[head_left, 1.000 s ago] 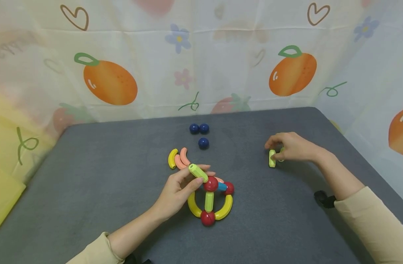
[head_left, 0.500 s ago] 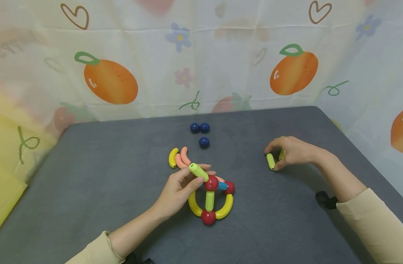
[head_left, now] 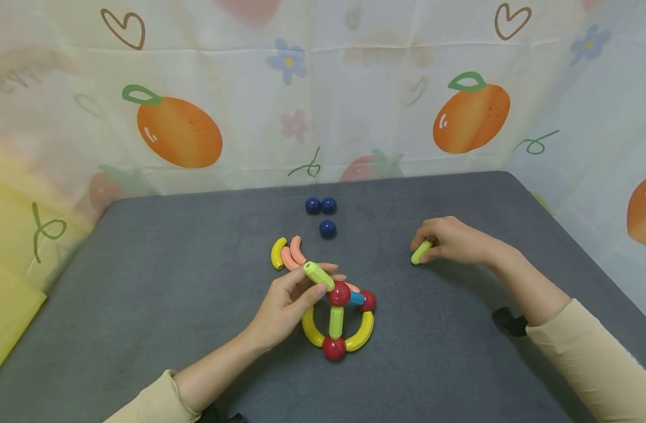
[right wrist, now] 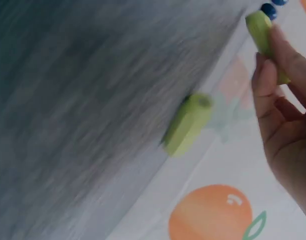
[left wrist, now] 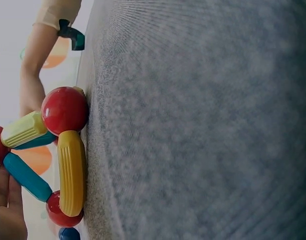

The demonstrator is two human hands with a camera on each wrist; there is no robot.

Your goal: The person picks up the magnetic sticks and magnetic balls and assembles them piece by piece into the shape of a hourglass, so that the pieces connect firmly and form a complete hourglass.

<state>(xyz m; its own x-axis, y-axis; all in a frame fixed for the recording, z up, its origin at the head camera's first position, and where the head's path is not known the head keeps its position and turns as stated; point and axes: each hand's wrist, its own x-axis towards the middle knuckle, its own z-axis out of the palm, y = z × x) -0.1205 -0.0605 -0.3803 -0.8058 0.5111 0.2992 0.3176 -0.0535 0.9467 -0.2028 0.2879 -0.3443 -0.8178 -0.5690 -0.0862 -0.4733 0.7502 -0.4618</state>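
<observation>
My left hand (head_left: pixel 283 305) pinches a light-green magnetic stick (head_left: pixel 319 275) where it meets the upper red ball (head_left: pixel 339 294) of a frame standing on the table. Below that ball, an upright green stick (head_left: pixel 336 322) joins a lower red ball (head_left: pixel 334 348), from which curved yellow sticks (head_left: pixel 360 333) spread. Blue sticks (left wrist: pixel 27 176) link red balls in the left wrist view. Off to the right, my right hand (head_left: pixel 452 239) holds another light-green stick (head_left: pixel 421 252) between thumb and fingers. One more green stick (right wrist: pixel 187 124) lies on the table in the right wrist view, hidden behind that hand from the head.
Three dark-blue balls (head_left: pixel 327 229) sit toward the back of the grey table (head_left: pixel 170 282). A curved yellow piece (head_left: pixel 278 254) and pink curved pieces (head_left: pixel 296 249) lie just behind my left hand. A printed curtain (head_left: pixel 355 106) borders the table's back and right.
My right hand has taken hold of a green stick and moved slightly left with it. The left hand and the frame of sticks and balls stay in place.
</observation>
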